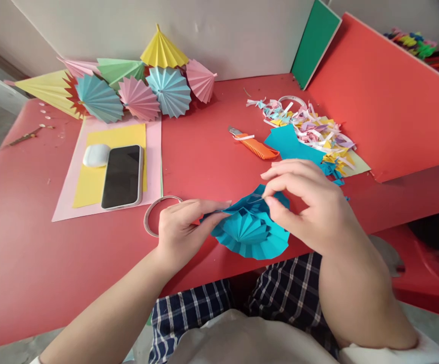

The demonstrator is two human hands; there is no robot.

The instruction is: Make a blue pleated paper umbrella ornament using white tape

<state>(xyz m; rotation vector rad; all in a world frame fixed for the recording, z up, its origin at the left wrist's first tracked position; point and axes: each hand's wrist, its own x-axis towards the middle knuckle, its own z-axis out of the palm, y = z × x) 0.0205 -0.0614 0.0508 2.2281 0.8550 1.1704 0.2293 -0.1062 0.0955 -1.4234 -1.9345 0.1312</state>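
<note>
Nearest: plaid-clad lap [194, 303] below the edge of a red tabletop [200, 156]. Just beyond, teal pleated paper [244, 230], fanned out; clock positions taken from it. Left hand [185, 225] at 9, thumb and fingers pinched on the paper's edge, so the paper lies at that hand's 3. Right hand [306, 202] at 2, thumb and index finger nipped on a thin pale strip [256, 199], too fine to identify; paper at its 8, close by the fingertips. Tape roll [146, 218] at 9, just beside left hand. Smartphone [123, 177] at 10, near white earbud case [96, 155]. Orange utility knife [257, 147] at 12. Paper scraps [318, 129] past 1. Farthest: pleated paper umbrellas [172, 91], toward 11.
</note>
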